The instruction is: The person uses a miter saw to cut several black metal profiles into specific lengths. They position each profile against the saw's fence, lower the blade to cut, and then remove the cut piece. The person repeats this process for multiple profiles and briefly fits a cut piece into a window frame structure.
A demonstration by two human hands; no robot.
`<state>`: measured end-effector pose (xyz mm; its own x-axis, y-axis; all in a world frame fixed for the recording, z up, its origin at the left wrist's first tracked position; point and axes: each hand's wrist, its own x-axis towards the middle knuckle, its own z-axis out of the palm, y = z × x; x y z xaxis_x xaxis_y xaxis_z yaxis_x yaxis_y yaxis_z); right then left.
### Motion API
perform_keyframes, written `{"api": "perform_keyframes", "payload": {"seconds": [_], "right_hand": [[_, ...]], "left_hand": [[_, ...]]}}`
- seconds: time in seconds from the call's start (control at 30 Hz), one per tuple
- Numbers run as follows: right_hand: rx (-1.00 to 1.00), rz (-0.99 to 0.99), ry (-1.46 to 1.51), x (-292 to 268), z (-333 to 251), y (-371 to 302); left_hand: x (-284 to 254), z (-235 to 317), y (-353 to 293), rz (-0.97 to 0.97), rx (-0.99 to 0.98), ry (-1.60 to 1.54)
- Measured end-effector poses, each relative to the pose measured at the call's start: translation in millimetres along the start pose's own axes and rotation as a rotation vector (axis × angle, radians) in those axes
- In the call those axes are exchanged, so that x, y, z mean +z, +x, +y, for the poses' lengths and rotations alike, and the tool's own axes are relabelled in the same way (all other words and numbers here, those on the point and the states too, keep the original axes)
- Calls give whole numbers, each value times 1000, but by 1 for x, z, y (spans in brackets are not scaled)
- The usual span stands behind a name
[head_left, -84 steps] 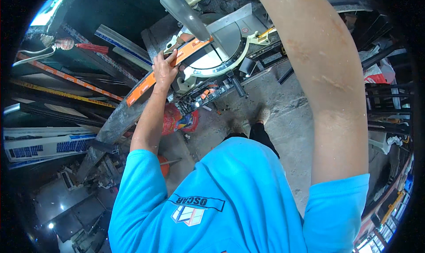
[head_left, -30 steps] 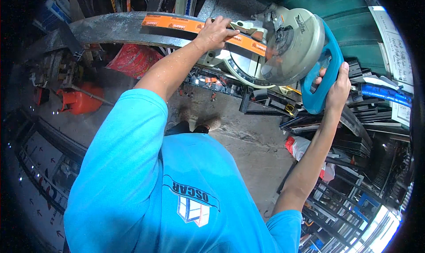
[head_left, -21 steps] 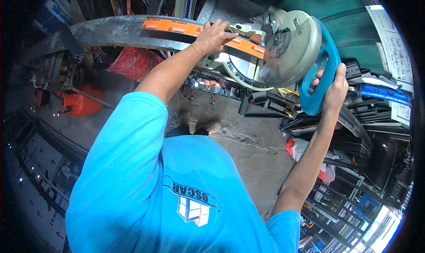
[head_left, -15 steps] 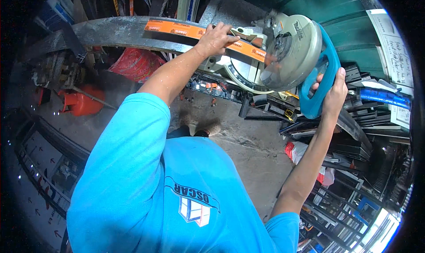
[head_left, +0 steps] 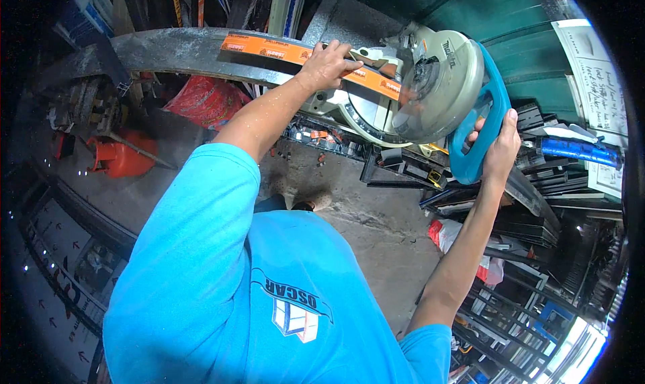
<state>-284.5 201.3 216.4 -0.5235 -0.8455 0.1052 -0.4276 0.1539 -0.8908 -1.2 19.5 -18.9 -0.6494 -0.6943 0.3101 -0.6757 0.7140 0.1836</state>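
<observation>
My left hand [head_left: 328, 67] is closed over a long profile bar [head_left: 269, 49] with an orange printed film on its side. The bar lies along the bench and against the mitre saw's fence, its right end under the saw's guard. My right hand [head_left: 498, 142] grips the teal loop handle of the mitre saw [head_left: 462, 55], fingers wrapped through the opening. A pale rounded guard [head_left: 440, 81] covers the blade, and its clear lower part hides where blade and bar meet. Below the guard shows the saw's round base [head_left: 366, 118].
A long grey bench [head_left: 175, 48] runs left from the saw. A red sack [head_left: 205, 100] and an orange gas cylinder [head_left: 124, 154] stand below it. Dark metal profiles [head_left: 531, 216] are stacked at the right, near a blue tube [head_left: 581, 151]. Small offcuts [head_left: 320, 159] lie on the floor.
The view has shifted slightly. Both hands keep their hold on the bar and the saw handle; the saw head and handle appear nearly unmoved against the bench.
</observation>
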Motion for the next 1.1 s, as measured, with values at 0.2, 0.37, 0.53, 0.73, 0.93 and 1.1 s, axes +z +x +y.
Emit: {"api": "perform_keyframes", "payload": {"seconds": [0.2, 0.37, 0.53, 0.73, 0.93, 1.1], "right_hand": [[-5, 1, 4, 1, -1, -2], [-2, 8, -4, 2, -3, -2], [6, 19, -9, 3, -3, -3], [9, 25, -7, 4, -2, -4], [-13, 16, -15, 2, 2, -3], [-4, 12, 6, 4, 3, -4]], "left_hand": [[0, 1, 0, -8, -2, 11], [-3, 1, -1, -27, -1, 2], [-4, 2, 0, -14, -29, -33], [-3, 3, 0, -18, -32, -9], [1, -2, 0, -6, 13, 4], [3, -2, 0, -8, 11, -5]]}}
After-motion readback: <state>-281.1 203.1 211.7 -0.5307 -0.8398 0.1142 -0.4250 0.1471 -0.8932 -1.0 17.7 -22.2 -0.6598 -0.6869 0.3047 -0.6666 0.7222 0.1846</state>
